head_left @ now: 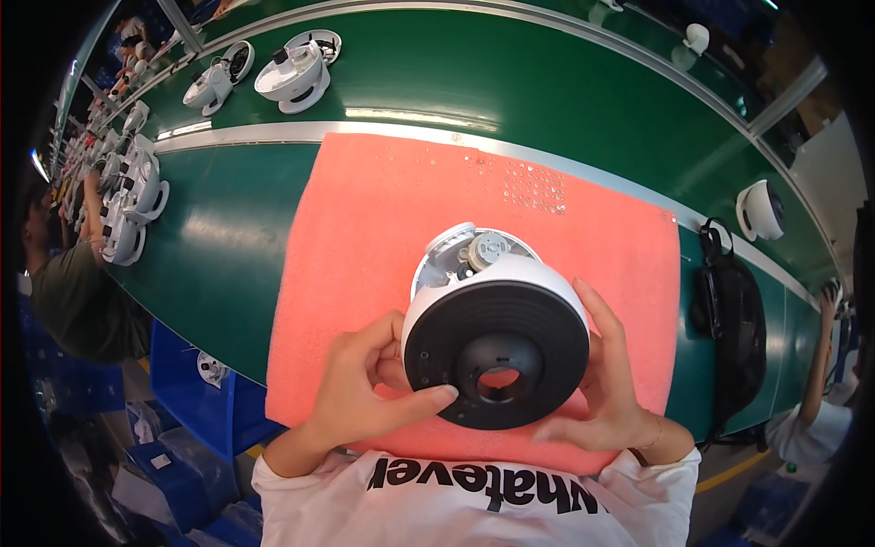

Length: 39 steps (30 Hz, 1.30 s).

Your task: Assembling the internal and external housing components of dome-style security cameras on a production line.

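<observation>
Between my hands is a white round housing (554,290) with a black disc face (538,337) tilted toward me. A raised ring with a round hole sits low on the disc, and pink cloth shows through it. Behind the disc the shell is open, and a silver motor (489,250) shows inside. My left hand (369,383) grips the left rim, its thumb on the black face and its fingers behind the shell. Along the right side, my right hand (606,387) is curled round the edge, its fingertips partly hidden by the housing.
A pink cloth (355,228) covers the bench, with rows of small metal pieces (536,188) at its far edge. A black bag (734,328) lies to the right. Similar white housings (296,77) stand on the green conveyor (510,68). A co-worker (77,292) is at left.
</observation>
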{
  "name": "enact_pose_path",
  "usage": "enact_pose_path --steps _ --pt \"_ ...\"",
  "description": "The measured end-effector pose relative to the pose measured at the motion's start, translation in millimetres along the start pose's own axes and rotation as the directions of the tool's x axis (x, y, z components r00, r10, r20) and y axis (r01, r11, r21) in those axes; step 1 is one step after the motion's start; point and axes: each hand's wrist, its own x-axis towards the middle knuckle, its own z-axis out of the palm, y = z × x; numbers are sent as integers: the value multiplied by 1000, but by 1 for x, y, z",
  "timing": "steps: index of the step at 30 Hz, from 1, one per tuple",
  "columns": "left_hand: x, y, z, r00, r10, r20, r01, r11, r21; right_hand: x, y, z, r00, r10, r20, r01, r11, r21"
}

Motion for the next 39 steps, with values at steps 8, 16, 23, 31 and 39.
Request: enact_pose_path --steps 8,16,23,31,39 --pt "12 5 1 993 -120 -15 119 990 -77 13 -8 -2 981 189 -34 -178 962 206" --pt "24 9 -12 980 -185 71 196 954 -226 40 -8 -23 979 202 34 -204 978 42" --pt "4 13 -9 917 393 72 -363 744 560 16 -11 -21 997 80 13 -76 979 -189" --pt "33 44 -30 993 53 103 -114 611 783 74 -18 -32 983 122 -139 -181 793 -582" --pt "46 52 -37 957 -277 92 115 648 753 99 5 -35 996 90 -1 -68 753 -654"
